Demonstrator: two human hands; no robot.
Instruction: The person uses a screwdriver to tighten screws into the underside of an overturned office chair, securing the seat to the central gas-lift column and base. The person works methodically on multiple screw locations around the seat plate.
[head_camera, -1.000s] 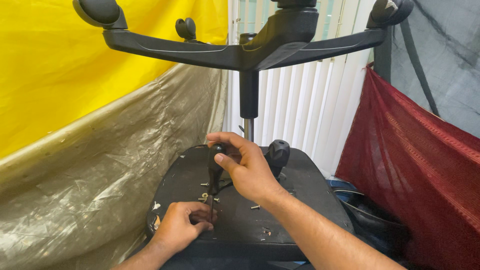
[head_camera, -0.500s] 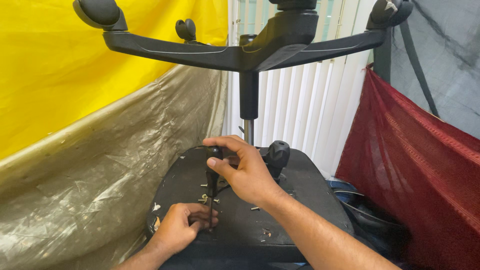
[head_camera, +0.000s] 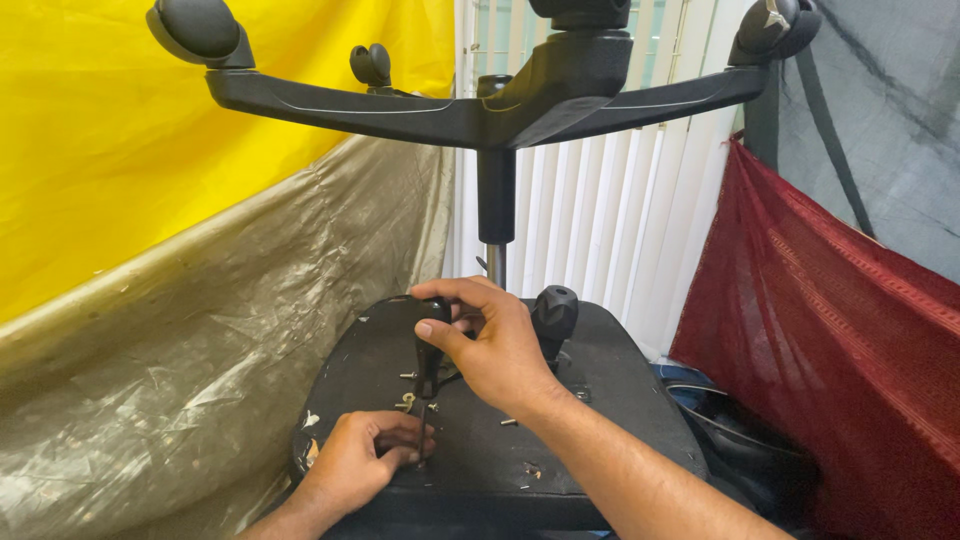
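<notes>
An office chair stands upside down in front of me, its black seat underside (head_camera: 600, 420) facing up and its star base (head_camera: 480, 105) with castors overhead. My right hand (head_camera: 480, 345) grips the black handle of a screwdriver (head_camera: 432, 345) held upright over the seat underside. My left hand (head_camera: 365, 460) is closed around the tool's lower shaft near its tip, close to a few small screws (head_camera: 408, 402). A black round knob (head_camera: 555, 310) sticks up just right of my right hand.
The chair's gas column (head_camera: 495, 215) rises behind my hands. A yellow sheet (head_camera: 120, 150) and crinkled tan plastic (head_camera: 160, 350) hang on the left, white vertical blinds (head_camera: 600, 220) behind, and red mesh fabric (head_camera: 850, 350) on the right. Dark objects lie at lower right.
My right hand has shifted its grip on the screwdriver handle, fingers wrapping further around the top. My left hand stays at the tip.
</notes>
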